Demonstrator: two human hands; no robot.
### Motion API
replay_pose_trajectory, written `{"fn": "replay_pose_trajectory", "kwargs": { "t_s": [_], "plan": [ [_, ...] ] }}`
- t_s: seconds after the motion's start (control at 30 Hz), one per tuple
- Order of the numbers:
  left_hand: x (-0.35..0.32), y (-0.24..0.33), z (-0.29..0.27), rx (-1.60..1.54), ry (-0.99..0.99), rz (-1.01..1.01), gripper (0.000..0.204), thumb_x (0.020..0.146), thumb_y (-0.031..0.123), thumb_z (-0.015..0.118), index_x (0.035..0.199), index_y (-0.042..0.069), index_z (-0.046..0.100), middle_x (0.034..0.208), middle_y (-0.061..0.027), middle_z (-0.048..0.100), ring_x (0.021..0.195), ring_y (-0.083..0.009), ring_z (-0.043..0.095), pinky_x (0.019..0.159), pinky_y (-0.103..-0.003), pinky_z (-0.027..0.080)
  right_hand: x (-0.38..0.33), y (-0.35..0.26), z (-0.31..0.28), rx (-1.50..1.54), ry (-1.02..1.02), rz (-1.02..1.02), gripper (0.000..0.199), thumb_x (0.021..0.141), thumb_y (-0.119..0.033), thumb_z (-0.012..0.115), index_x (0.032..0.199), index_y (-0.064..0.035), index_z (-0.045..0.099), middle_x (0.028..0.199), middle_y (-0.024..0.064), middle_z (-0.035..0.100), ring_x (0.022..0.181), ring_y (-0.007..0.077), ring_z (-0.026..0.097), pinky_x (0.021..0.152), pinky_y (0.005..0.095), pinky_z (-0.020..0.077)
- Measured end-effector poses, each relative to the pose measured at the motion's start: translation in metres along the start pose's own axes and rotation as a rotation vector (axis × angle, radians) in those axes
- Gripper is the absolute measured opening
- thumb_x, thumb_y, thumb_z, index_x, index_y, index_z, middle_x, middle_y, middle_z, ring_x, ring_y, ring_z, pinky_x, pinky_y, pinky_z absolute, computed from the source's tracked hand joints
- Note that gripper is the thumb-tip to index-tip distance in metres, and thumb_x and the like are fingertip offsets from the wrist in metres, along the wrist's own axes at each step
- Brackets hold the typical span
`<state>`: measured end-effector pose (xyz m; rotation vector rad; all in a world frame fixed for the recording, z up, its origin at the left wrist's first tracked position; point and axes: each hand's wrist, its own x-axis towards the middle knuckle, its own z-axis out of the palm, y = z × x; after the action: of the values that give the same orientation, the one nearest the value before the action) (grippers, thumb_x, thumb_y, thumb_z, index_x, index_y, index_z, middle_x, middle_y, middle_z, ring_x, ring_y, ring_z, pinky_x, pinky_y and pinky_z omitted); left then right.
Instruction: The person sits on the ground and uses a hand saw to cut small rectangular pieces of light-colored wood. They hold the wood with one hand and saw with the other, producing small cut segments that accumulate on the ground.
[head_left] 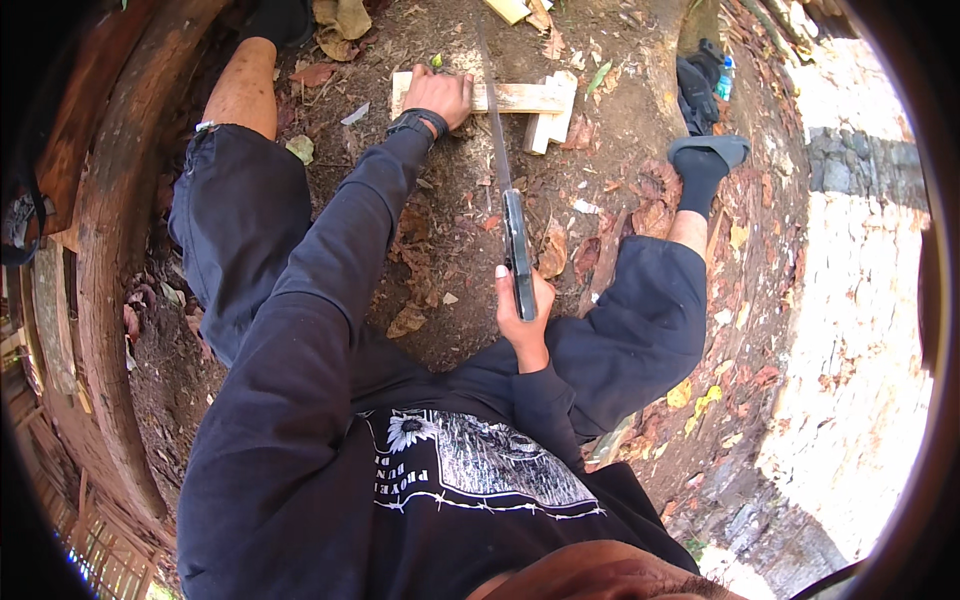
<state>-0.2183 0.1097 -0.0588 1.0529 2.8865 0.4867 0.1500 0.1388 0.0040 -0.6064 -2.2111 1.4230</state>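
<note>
My left hand [437, 95] lies flat, palm down, on a pale wooden plank [515, 98] that rests on the dirt ground [450, 215] at the far side, pinning it there. A short wood block [553, 115] sits under the plank's right end. My right hand [522, 310], nearer to me, is clamped around the dark handle of a hand saw [503, 160], whose long blade reaches away from me and crosses the plank just right of my left hand. Dry leaves [655, 195] lie scattered to the right, near my sandalled foot [708, 152].
</note>
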Motion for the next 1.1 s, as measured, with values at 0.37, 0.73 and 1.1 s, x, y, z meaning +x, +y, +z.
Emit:
{"fn": "replay_pose_trajectory", "kwargs": {
  "t_s": [0.37, 0.73, 1.1],
  "plan": [
    [-0.001, -0.003, 0.001, -0.001, 0.029, 0.026, 0.059, 0.117, 0.04, 0.028, 0.103, 0.007, 0.076, 0.078, -0.02, 0.074, 0.078, -0.0377, 0.069, 0.108, -0.051, 0.039, 0.012, 0.011, 0.003, -0.035, 0.039, -0.111, 0.019, 0.101, -0.012, 0.075, 0.089, 0.0014, 0.069, 0.062, 0.0026, 0.055, 0.056, 0.0096, 0.052, 0.055, 0.0322, 0.044],
    [0.003, 0.0, 0.005, 0.026, 0.079, -0.093, 0.058, 0.115, 0.038, 0.033, 0.097, 0.008, 0.08, 0.083, -0.0204, 0.077, 0.079, -0.0383, 0.07, 0.106, -0.052, 0.037, 0.003, -0.001, -0.013, 0.005, -0.042, 0.04, 0.012, 0.101, -0.01, 0.074, 0.097, 0.0015, 0.073, 0.065, 0.0077, 0.06, 0.058, 0.0129, 0.058, 0.059, 0.0336, 0.0485],
    [0.001, 0.001, 0.006, 0.054, 0.019, 0.026, 0.061, 0.116, 0.041, 0.029, 0.098, 0.009, 0.078, 0.077, -0.0189, 0.075, 0.076, -0.0378, 0.067, 0.107, -0.05, 0.038, 0.061, 0.012, 0.03, 0.122, 0.034, 0.039, 0.023, 0.104, -0.015, 0.074, 0.088, 0.0002, 0.068, 0.064, -0.0001, 0.057, 0.057, 0.0086, 0.051, 0.054, 0.0306, 0.0408]
  ]
}}
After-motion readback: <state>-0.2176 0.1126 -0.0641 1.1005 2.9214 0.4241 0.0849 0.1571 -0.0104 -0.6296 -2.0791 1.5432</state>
